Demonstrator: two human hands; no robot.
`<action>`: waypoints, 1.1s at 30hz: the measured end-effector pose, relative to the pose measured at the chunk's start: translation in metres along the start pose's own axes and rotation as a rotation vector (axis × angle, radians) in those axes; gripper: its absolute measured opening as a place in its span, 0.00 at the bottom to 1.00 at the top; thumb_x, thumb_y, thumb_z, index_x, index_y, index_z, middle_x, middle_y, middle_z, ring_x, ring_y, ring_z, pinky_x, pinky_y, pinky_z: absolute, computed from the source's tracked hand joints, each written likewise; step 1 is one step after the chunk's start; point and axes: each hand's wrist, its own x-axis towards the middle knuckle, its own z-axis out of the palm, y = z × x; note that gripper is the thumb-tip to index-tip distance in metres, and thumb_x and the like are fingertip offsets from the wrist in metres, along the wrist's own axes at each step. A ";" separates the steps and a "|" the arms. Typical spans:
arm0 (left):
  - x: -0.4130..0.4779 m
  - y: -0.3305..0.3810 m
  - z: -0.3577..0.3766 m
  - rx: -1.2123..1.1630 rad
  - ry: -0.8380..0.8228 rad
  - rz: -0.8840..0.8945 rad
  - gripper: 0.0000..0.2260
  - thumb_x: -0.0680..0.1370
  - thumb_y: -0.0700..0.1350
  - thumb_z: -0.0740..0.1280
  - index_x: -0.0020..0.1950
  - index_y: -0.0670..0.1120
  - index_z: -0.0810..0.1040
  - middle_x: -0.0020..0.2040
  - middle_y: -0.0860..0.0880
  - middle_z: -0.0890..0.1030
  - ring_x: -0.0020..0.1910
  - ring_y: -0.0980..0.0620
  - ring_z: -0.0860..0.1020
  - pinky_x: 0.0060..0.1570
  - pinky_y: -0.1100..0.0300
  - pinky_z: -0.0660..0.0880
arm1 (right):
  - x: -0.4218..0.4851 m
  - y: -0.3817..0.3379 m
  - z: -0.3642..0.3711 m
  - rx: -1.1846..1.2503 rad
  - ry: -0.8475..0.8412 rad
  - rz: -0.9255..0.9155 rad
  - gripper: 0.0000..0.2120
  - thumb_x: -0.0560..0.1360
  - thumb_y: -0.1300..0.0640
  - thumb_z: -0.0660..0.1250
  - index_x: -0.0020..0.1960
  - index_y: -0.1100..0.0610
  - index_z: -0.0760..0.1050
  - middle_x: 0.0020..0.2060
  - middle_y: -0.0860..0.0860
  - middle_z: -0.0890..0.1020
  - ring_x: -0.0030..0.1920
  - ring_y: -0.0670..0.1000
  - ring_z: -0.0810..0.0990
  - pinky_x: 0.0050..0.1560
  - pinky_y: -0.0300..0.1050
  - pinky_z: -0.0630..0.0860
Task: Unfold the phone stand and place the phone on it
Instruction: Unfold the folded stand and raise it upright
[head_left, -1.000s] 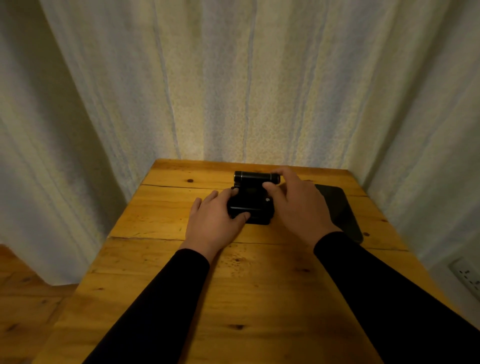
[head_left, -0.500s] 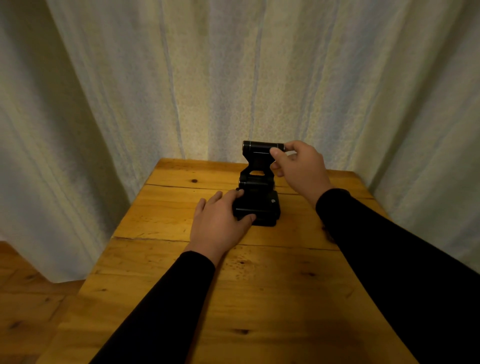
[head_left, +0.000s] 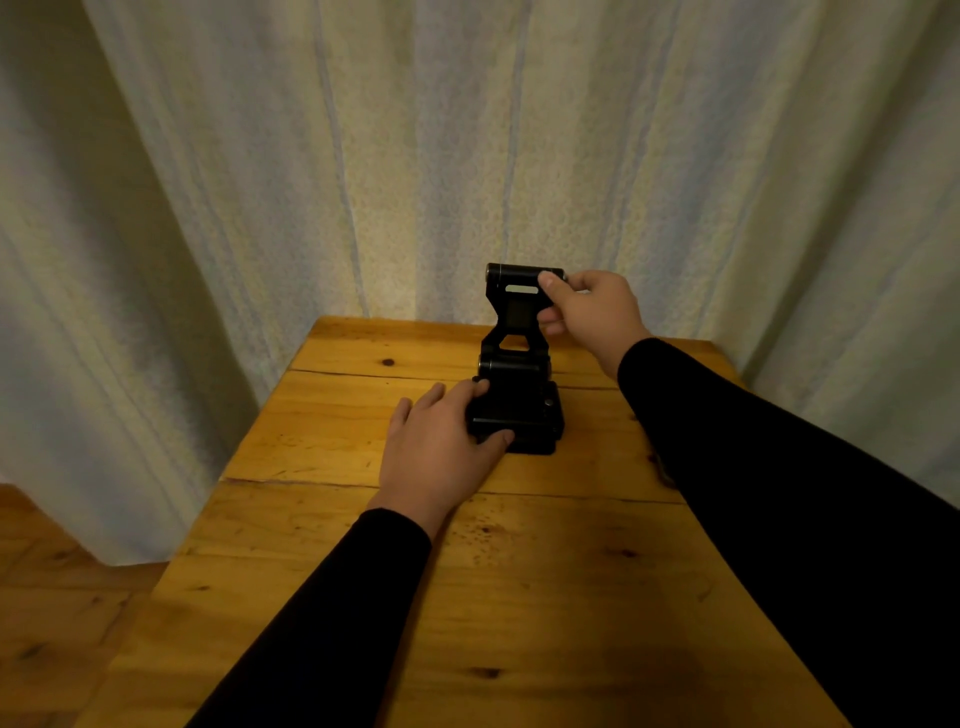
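A black folding phone stand (head_left: 517, 364) sits near the far end of the wooden table (head_left: 363, 571). Its hinged arm is raised almost upright, ending in a cylindrical top bar. My left hand (head_left: 441, 447) presses on the stand's flat base, thumb at the front edge and fingers on the left side. My right hand (head_left: 587, 306) pinches the right end of the top bar between thumb and fingers. The phone is hidden behind my right forearm.
Pale curtains (head_left: 467, 156) hang close behind and around the table's far edge. Wooden floor (head_left: 52, 597) shows at the lower left. My black sleeves cross the near half of the table.
My right hand has swung the stand's arm up from flat on the base to almost upright. The left hand has stayed on the base. The phone went out of sight behind my right arm.
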 end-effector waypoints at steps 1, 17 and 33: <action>0.000 0.000 0.000 0.003 0.000 -0.001 0.30 0.76 0.62 0.69 0.76 0.57 0.68 0.68 0.53 0.78 0.74 0.48 0.70 0.76 0.42 0.57 | 0.003 0.002 0.001 -0.004 -0.005 0.008 0.13 0.77 0.45 0.72 0.49 0.55 0.79 0.32 0.51 0.87 0.32 0.47 0.87 0.36 0.40 0.82; -0.001 0.001 0.001 0.006 0.017 -0.010 0.31 0.75 0.64 0.68 0.76 0.58 0.68 0.68 0.53 0.79 0.74 0.49 0.70 0.77 0.42 0.56 | 0.010 0.007 0.009 -0.056 0.067 0.033 0.18 0.75 0.39 0.70 0.42 0.54 0.79 0.30 0.48 0.87 0.31 0.48 0.86 0.40 0.46 0.82; -0.001 0.003 0.001 0.020 0.012 -0.013 0.31 0.75 0.64 0.68 0.76 0.58 0.68 0.68 0.53 0.79 0.74 0.48 0.69 0.76 0.42 0.57 | -0.027 0.038 0.004 -0.533 0.024 -0.235 0.10 0.73 0.48 0.75 0.34 0.48 0.81 0.32 0.44 0.82 0.35 0.41 0.81 0.37 0.39 0.78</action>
